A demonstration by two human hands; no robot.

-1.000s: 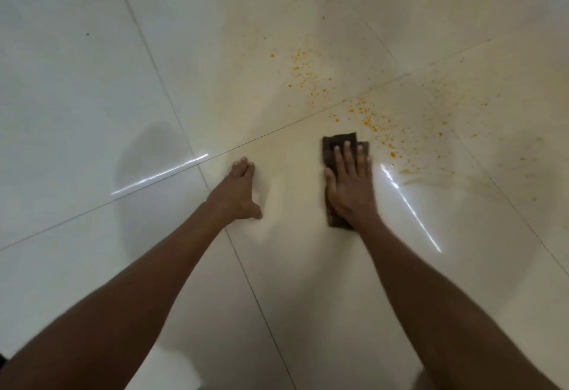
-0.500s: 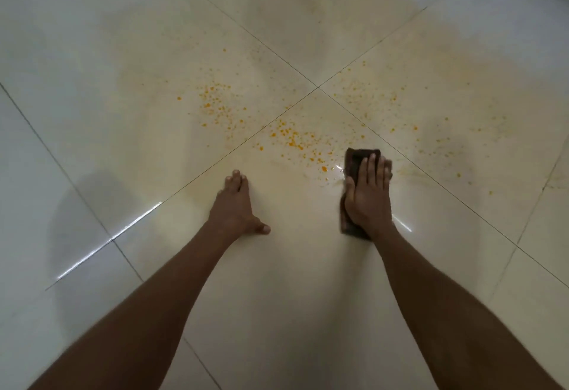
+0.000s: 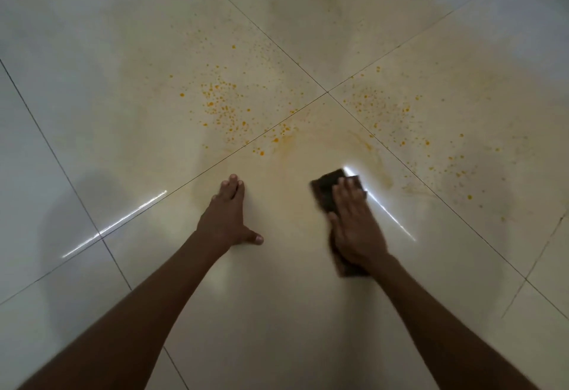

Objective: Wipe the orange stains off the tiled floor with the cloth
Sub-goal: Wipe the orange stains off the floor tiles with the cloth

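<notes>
A dark brown cloth (image 3: 324, 188) lies flat on the glossy cream tiled floor (image 3: 277, 312). My right hand (image 3: 357, 225) presses down on it with straight fingers and covers most of it. My left hand (image 3: 226, 215) rests flat on the tile to the left, fingers together and thumb spread out. Orange stains (image 3: 223, 103) speckle the tile beyond my left hand. More orange specks (image 3: 403, 131) dot the tile to the far right. A smeared orange streak (image 3: 366, 143) curves just beyond the cloth.
Dark grout lines cross at a joint (image 3: 327, 92) ahead of both hands. Bright light reflections (image 3: 381, 211) streak the wet floor beside the cloth, and another glint (image 3: 117, 226) lies to the left. A faint yellow haze covers the tiles around the joint.
My right hand has dragged the cloth back toward me, leaving a smeared streak where specks lay. The view has shifted. My left hand stays planted.
</notes>
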